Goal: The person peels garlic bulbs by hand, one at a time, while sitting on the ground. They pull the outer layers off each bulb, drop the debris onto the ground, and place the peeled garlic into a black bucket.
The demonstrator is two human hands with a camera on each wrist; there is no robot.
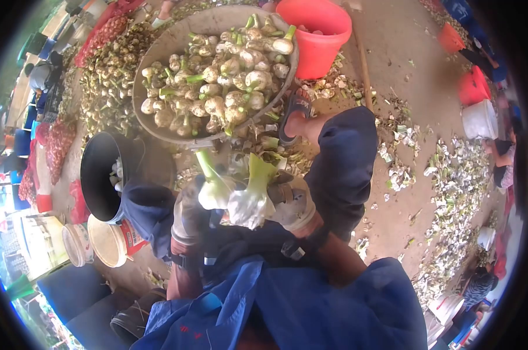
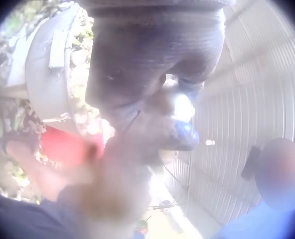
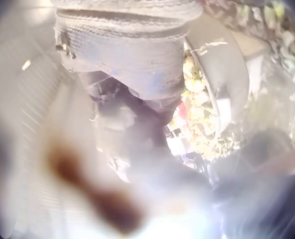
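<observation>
Both hands wear grey knit gloves and meet in front of the lap in the head view. My left hand [image 1: 189, 213] holds a white garlic bulb [image 1: 215, 193] whose cut green stalk points up. Beside it, my right hand [image 1: 292, 204] grips a larger garlic bulb [image 1: 251, 207], its skin loose and ragged and its green stalk upright. The bulbs sit side by side and overlap in this view. Curled gloved fingers [image 2: 157, 64] fill the left wrist view, which is hazy. In the right wrist view the glove [image 3: 122, 69] hides most of what its fingers hold.
A wide basin [image 1: 144, 119] heaped with stalked garlic bulbs stands ahead, a red bucket [image 1: 319, 58] behind its right side. Left of the knees is a black bucket [image 1: 97, 186] with white bulbs inside. Peelings [image 1: 456, 192] litter the floor at right. White tubs [image 1: 105, 242] stand at left.
</observation>
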